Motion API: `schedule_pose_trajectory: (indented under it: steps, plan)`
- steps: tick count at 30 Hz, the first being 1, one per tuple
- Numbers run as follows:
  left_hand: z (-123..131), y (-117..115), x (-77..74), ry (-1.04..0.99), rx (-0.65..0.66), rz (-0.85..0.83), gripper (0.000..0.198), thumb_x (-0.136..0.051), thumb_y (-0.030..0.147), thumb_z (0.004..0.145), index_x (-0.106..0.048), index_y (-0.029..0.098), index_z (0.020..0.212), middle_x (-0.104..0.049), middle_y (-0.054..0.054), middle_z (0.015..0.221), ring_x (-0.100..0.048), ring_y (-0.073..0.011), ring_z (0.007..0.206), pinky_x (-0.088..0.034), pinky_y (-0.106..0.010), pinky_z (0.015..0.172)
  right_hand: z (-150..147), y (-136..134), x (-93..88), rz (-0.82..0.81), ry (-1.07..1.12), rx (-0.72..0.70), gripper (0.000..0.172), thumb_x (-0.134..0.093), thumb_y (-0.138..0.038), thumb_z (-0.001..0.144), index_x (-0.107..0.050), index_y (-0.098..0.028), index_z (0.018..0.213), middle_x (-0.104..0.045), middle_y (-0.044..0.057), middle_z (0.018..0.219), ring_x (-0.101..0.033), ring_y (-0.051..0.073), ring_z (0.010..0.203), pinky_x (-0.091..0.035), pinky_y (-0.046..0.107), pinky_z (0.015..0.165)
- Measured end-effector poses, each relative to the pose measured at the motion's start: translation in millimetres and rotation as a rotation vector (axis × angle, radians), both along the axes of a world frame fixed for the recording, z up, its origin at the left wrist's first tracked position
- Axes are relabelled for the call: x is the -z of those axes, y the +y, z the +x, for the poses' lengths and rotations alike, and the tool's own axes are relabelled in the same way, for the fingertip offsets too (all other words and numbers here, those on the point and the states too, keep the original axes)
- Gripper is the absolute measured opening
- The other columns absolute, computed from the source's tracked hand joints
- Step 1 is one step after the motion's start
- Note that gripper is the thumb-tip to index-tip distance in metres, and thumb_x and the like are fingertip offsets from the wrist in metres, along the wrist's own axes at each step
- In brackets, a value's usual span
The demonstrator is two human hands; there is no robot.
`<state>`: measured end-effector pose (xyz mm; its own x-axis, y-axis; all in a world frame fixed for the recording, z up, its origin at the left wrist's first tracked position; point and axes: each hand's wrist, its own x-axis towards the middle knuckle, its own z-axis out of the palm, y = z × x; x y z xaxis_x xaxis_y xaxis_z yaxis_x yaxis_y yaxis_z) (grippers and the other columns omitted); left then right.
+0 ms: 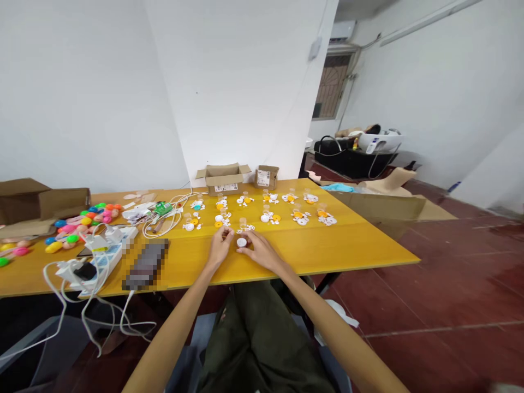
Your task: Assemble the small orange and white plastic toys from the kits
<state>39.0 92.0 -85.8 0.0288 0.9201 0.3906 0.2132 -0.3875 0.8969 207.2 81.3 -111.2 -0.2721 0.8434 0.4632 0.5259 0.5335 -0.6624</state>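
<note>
A small white round disc point(242, 242) is at the table's front middle, between my two hands. My right hand point(262, 252) has its thumb and fingers closed around the disc's edge. Just left of the disc, my left hand point(221, 244) is held with thumb and fingertips pressed together; whatever is in them is too small to make out. Right behind my hands lies a small group of white pieces point(249, 227) by a clear little cup point(243, 222). Farther back, several similar groups hold white and orange discs point(273, 218), with clear cups among them.
Two cardboard boxes point(225, 179) stand against the wall. On the left are a power strip point(107, 261) with tangled white cables, a blurred dark phone-like device point(146, 266), a green circuit board point(163, 208) and colourful plastic pieces point(84, 221). The table's right edge borders a red tiled floor point(442, 295).
</note>
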Motion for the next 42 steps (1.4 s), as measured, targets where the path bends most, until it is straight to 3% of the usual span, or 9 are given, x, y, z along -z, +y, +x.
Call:
schedule_pose_trajectory:
  steps: [6, 11, 17, 23, 30, 42]
  plan:
    - [-2.2, 9.1, 8.4, 0.116, -0.038, 0.031, 0.01, -0.059, 0.017, 0.083, -0.068, 0.021, 0.081, -0.071, -0.002, 0.083, -0.067, -0.0187, 0.08, -0.053, -0.031, 0.078, 30.5, 13.3, 5.9, 0.06, 0.016, 0.172, 0.017, -0.059, -0.027, 0.091, -0.067, -0.024, 0.106, -0.069, 0.007, 0.108, -0.066, 0.021, 0.094, -0.054, 0.035, 0.088]
    - [-3.6, 20.2, 14.3, 0.286, -0.012, 0.109, 0.019, -0.06, 0.009, 0.082, -0.072, 0.021, 0.089, -0.072, -0.004, 0.092, -0.068, -0.0202, 0.087, -0.055, -0.033, 0.083, 28.4, 30.4, 0.2, 0.059, -0.124, 0.263, 0.018, -0.059, -0.021, 0.09, -0.068, -0.024, 0.105, -0.067, 0.008, 0.11, -0.064, 0.022, 0.104, -0.051, 0.034, 0.093]
    - [-3.5, 31.5, 16.0, 0.492, 0.044, 0.246, 0.027, -0.06, 0.004, 0.083, -0.074, 0.023, 0.096, -0.069, -0.004, 0.095, -0.065, -0.0204, 0.093, -0.054, -0.035, 0.089, 12.0, 37.5, -5.7, 0.028, -0.24, 0.281, 0.021, -0.062, -0.019, 0.088, -0.07, -0.024, 0.107, -0.067, 0.007, 0.107, -0.063, 0.022, 0.106, -0.05, 0.033, 0.093]
    - [-2.9, 40.4, 16.8, 0.604, 0.097, 0.283, 0.016, -0.062, 0.014, 0.089, -0.074, 0.023, 0.094, -0.067, -0.004, 0.093, -0.064, -0.0197, 0.091, -0.052, -0.032, 0.086, 16.6, 40.8, -2.1, 0.04, -0.207, 0.233, 0.017, -0.063, -0.018, 0.088, -0.071, -0.023, 0.102, -0.069, 0.006, 0.104, -0.063, 0.021, 0.105, -0.049, 0.033, 0.094]
    - [-3.5, 39.7, 17.2, 0.625, 0.103, 0.263, 0.015, -0.06, 0.016, 0.091, -0.074, 0.022, 0.088, -0.068, -0.005, 0.092, -0.065, -0.02, 0.091, -0.051, -0.032, 0.086, 24.3, 44.3, 4.1, 0.026, -0.152, 0.216, 0.012, -0.063, -0.015, 0.086, -0.072, -0.022, 0.089, -0.071, 0.006, 0.096, -0.064, 0.021, 0.099, -0.049, 0.034, 0.092]
    - [-0.2, 30.3, 7.8, 0.569, 0.049, 0.177, 0.013, -0.063, 0.013, 0.085, -0.071, 0.022, 0.087, -0.071, -0.004, 0.094, -0.066, -0.02, 0.091, -0.053, -0.032, 0.087, 25.5, 44.9, 5.1, 0.083, -0.231, 0.246, 0.022, -0.053, -0.007, 0.087, -0.069, -0.023, 0.084, -0.071, 0.005, 0.093, -0.064, 0.019, 0.094, -0.049, 0.029, 0.084]
